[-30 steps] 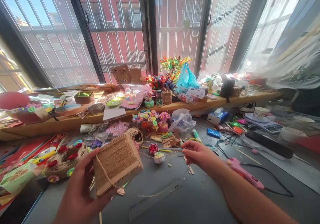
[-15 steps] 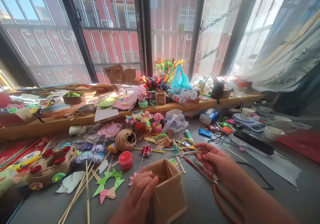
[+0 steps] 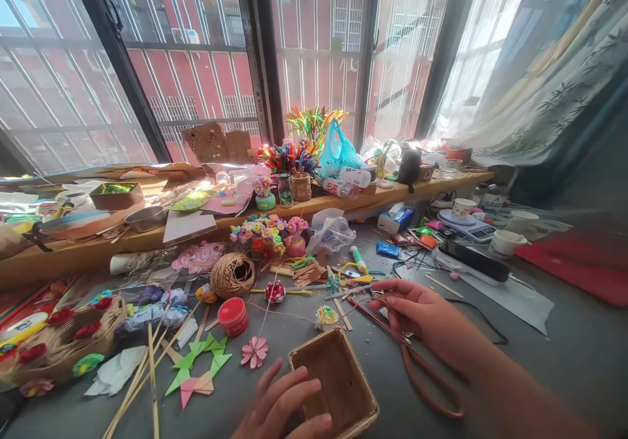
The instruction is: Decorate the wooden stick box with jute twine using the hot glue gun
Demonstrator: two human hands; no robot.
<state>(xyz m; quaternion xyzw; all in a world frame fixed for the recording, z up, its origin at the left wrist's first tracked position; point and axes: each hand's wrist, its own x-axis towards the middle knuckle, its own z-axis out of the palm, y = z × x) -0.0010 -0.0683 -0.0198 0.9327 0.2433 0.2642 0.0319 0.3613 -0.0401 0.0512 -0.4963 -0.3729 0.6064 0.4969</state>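
Note:
An open-topped brown cardboard box with a twine-edged rim stands at the near middle of the table. My left hand lies over its left side, fingers spread and not wrapped round it; whether the fingertips touch the box I cannot tell. To the right, my right hand pinches a thin strand of twine between thumb and fingers. That strand trails left across the table toward a ball of twine. Under the right hand lie brown-handled scissors. A small yellow and white flower sits just behind the box.
Left of the box lie a pink flower, a red lidded tub, a green paper star ring and wooden sticks. A phone and a scale are at right. A crowded ledge runs along the window.
The box has tipped so its opening faces me more, and my left hand's fingers have spread off its rim. My right hand keeps its pinch. The whole view has shifted to the right.

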